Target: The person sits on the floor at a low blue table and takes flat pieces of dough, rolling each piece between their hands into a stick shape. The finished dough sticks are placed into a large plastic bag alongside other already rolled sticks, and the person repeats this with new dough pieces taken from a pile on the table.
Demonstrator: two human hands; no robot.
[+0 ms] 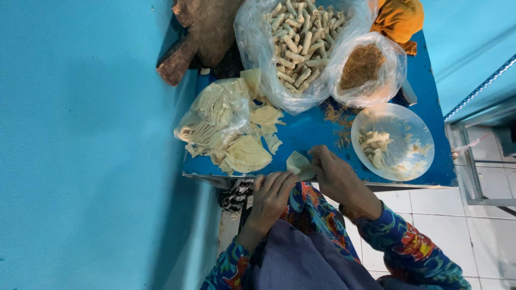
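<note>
A small, pale, thin pastry wrapper (299, 164), partly folded and creased, sits at the near edge of the blue table (312, 131), pinched at its right side, just below scattered brown crumbs and loose wrapper scraps.

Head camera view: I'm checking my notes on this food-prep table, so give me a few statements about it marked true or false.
1. Both hands meet at a small wrapper piece at the table's near edge. True.
2. The large clear bag holds pale rolled sticks. True.
3. The smaller bag holds green leaves. False: it holds a brown crumbly filling.
4. The round plate is stacked with finished rolls. False: it holds only some pale paste and smears.
5. The table top is blue. True.
6. The flat wrappers lie right of the plate. False: they lie left of it, beside another bag of wrappers.
</note>
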